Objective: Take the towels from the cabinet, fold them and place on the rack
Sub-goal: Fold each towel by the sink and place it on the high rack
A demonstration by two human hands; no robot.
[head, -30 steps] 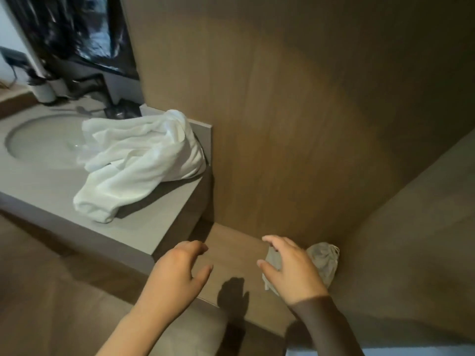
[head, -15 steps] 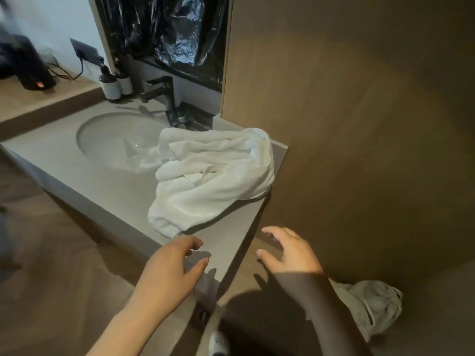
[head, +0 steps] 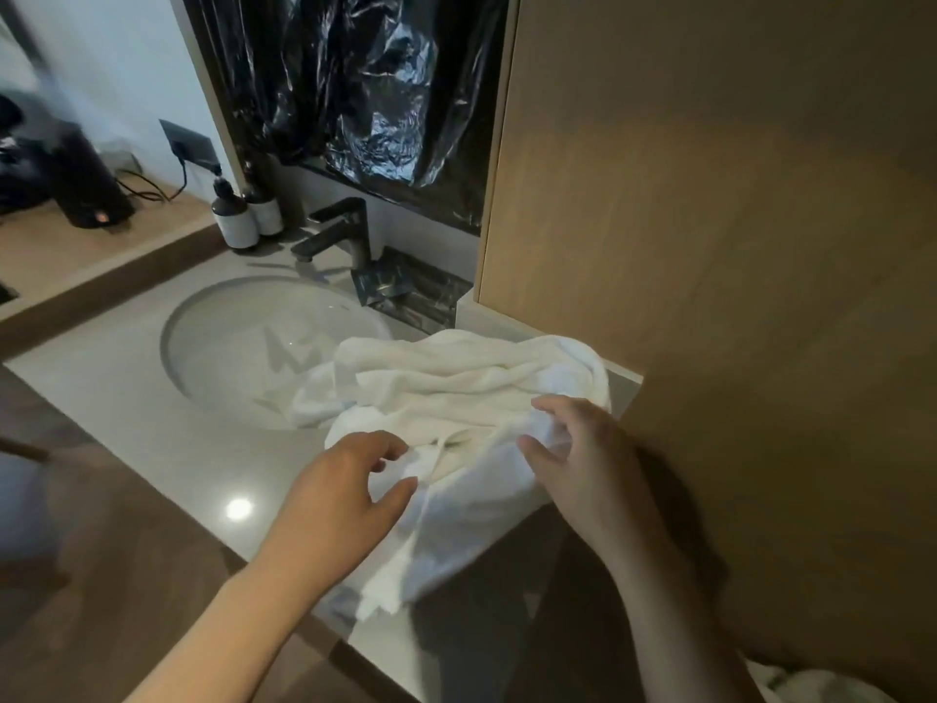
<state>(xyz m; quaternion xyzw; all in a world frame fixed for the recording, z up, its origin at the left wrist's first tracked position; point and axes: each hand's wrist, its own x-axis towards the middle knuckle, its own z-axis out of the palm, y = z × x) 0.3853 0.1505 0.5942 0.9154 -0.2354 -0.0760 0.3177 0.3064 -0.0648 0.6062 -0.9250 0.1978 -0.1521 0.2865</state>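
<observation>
At the right front corner of the counter | towel heaped beside the sink, spilling over the front edge | right hand pinches a fold, likely hunting a hem | left hand loose, empty, poised to help

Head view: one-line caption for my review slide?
Left hand and right hand on a crumpled white towel, heaped on the grey counter beside the sink.

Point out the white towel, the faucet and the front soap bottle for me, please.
white towel (head: 456,383), head view, crumpled upper folds.
faucet (head: 330,232), head view, the dark spout.
front soap bottle (head: 235,226), head view, its pale label.
</observation>
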